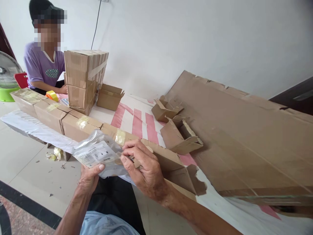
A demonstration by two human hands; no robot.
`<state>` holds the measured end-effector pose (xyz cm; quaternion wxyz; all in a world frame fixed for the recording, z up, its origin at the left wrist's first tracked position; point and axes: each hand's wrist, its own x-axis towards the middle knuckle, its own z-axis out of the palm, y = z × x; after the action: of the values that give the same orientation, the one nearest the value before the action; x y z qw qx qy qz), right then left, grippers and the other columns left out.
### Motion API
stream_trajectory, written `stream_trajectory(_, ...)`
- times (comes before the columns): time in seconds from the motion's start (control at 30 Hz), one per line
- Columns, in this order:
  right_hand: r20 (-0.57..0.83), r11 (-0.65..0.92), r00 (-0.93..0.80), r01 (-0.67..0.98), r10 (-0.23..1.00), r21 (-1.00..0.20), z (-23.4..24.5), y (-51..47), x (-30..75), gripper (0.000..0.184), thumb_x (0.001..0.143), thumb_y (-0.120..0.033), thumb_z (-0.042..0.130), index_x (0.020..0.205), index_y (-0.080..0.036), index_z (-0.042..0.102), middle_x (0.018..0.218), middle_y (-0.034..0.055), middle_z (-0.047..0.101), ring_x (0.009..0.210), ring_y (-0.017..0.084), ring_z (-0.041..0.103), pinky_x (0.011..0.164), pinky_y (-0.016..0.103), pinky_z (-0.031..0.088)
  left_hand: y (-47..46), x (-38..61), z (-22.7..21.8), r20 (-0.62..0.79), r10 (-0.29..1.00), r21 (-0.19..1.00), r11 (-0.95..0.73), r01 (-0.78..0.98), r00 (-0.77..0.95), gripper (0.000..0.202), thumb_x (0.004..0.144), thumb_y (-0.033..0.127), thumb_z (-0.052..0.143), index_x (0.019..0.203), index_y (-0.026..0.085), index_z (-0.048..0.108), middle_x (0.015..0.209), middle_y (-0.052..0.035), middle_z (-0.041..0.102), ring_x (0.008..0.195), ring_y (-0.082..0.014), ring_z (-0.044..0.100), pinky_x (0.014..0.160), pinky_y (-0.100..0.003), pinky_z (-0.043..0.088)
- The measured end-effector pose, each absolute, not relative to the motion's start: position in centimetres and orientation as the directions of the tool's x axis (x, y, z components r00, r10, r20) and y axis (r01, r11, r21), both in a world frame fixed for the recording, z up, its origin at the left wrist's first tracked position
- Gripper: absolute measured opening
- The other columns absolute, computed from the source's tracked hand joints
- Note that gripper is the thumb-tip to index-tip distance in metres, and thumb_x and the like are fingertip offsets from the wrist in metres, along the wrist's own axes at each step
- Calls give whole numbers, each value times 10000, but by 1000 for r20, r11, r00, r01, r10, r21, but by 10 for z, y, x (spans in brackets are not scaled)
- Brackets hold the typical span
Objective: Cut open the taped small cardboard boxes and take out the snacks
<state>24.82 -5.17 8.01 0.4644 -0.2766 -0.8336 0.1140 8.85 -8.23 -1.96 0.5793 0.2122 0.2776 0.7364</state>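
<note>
My left hand (91,174) grips a clear plastic bag (97,153) from below, its thumb lying over the front. A white printed label (100,154) shows on the bag. At the bag's right end, the fingers of my right hand (146,169) are curled and pinch its edge; what lies behind them is partly hidden. Just beyond that hand stands an open cardboard box (176,173) with its flaps raised. Behind the bag runs a row of taped cardboard boxes (80,125).
A stack of sealed boxes (78,71) rises on the table near another person (45,65). Yellow tape rolls (52,95) lie there. Several open boxes (181,135) stand by a large cardboard sheet (244,140) on the right. A fan (8,73) is at far left.
</note>
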Motion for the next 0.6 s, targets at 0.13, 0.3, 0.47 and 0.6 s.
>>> stream_trajectory(0.13, 705, 838, -455, 344, 544, -424, 84, -55, 245, 174, 981, -115, 560, 859, -224, 618, 885, 48, 609, 820, 179, 639, 729, 318, 569, -80, 89, -20, 1, 963, 658, -203, -725, -269, 657, 567, 280, 956, 1182, 200, 741, 1092, -90, 817, 1152, -378, 731, 1015, -473, 592)
stream_trajectory(0.3, 727, 851, -444, 310, 524, -424, 82, -62, 243, 197, 976, -69, 551, 864, -220, 609, 896, 56, 631, 803, 165, 648, 723, 303, 579, -81, 82, -31, 23, 968, 673, -201, -712, -251, 698, 540, 313, 976, 1187, 204, 739, 1075, -86, 816, 1116, -378, 743, 1003, -484, 598)
stream_trajectory(0.47, 695, 821, -437, 287, 571, -493, 87, -68, 244, 172, 974, -104, 590, 859, -228, 621, 837, 40, 702, 829, 180, 704, 732, 298, 579, -82, 70, -37, 92, 990, 697, -141, -703, -108, 808, 487, 396, 1010, 1217, 190, 730, 1092, -116, 810, 1123, -413, 732, 1006, -532, 595)
stream_trajectory(0.6, 621, 751, -426, 299, 657, -589, 92, -67, 247, 175, 986, -177, 593, 822, -231, 626, 816, 21, 719, 750, 167, 696, 696, 284, 564, -80, 66, -35, 133, 990, 711, -124, -692, -41, 818, 513, 415, 999, 1246, 180, 721, 1111, -133, 805, 1145, -422, 720, 1025, -550, 578)
